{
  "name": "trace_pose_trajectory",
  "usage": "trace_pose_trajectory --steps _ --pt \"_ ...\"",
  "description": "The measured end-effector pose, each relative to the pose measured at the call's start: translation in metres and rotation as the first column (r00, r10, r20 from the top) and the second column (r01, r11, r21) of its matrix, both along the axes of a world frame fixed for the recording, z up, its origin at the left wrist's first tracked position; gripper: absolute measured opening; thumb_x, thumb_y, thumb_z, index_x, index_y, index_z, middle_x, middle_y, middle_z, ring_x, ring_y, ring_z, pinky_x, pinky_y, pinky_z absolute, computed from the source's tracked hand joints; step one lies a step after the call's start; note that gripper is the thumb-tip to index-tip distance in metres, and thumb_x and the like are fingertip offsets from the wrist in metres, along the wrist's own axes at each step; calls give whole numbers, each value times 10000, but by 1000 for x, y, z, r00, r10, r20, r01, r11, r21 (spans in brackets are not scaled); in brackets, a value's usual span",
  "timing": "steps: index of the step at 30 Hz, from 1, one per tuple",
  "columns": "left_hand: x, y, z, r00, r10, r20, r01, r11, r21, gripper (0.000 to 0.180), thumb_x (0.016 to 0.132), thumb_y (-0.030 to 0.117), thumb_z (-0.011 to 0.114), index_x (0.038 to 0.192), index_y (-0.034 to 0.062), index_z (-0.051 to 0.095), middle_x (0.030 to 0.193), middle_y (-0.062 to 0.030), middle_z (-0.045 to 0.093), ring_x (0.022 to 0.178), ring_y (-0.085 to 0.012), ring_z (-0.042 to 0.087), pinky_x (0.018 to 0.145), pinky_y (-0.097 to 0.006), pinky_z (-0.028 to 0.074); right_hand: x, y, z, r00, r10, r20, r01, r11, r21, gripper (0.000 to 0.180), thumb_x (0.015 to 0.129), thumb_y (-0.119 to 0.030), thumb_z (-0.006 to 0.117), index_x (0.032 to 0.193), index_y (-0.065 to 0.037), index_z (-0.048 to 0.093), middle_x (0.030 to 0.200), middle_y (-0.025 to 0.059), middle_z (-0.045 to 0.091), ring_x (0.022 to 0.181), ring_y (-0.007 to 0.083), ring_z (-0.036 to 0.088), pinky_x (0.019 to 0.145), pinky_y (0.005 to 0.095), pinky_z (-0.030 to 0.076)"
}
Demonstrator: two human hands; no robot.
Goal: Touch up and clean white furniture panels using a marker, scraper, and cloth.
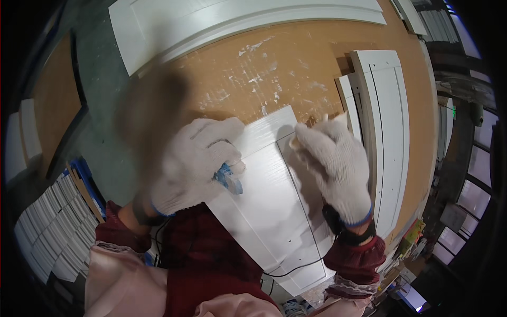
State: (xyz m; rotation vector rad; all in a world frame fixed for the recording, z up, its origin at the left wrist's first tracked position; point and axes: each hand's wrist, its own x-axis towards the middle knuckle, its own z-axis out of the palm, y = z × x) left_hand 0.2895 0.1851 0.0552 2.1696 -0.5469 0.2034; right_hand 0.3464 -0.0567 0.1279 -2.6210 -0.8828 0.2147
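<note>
A white panel [259,179] with a framed, grooved face lies slantwise in front of me, its near end toward my body. My left hand [195,158], in a white knitted glove, is closed over the panel's left side. From its fingers sticks a small blue-and-white piece [228,179], whose kind I cannot tell. Above the panel's right edge is my right hand [335,164], gloved the same way. Its fingers are curled together near a small beige bit [296,142]; whether that is held or part of the glove is unclear.
The brown worktable [227,68] has white paint marks. Long white panels [388,121] lie along its right side, and a larger white panel [253,16] at the far edge. Stacked white strips [53,227] stand at lower left. A dark cable [296,268] crosses the panel's near end.
</note>
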Motion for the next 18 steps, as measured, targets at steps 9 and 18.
trace_pose_trajectory --steps 9,18 --pt "-2 -1 -2 999 42 -2 -42 999 2 342 511 183 806 795 147 619 1093 -58 616 906 -286 620 737 -389 486 27 58 -9 916 401 -33 -391 869 -302 207 773 -78 657 958 -166 686 861 52 640 801 238 637 643 340 521" --pt "-5 0 5 995 15 -98 -20 999 -45 276 577 131 770 796 158 604 1143 -85 645 922 -316 622 767 -400 494 35 31 -7 951 307 30 -284 909 -306 104 755 -132 635 858 -122 647 744 64 560 743 226 619 574 363 515"
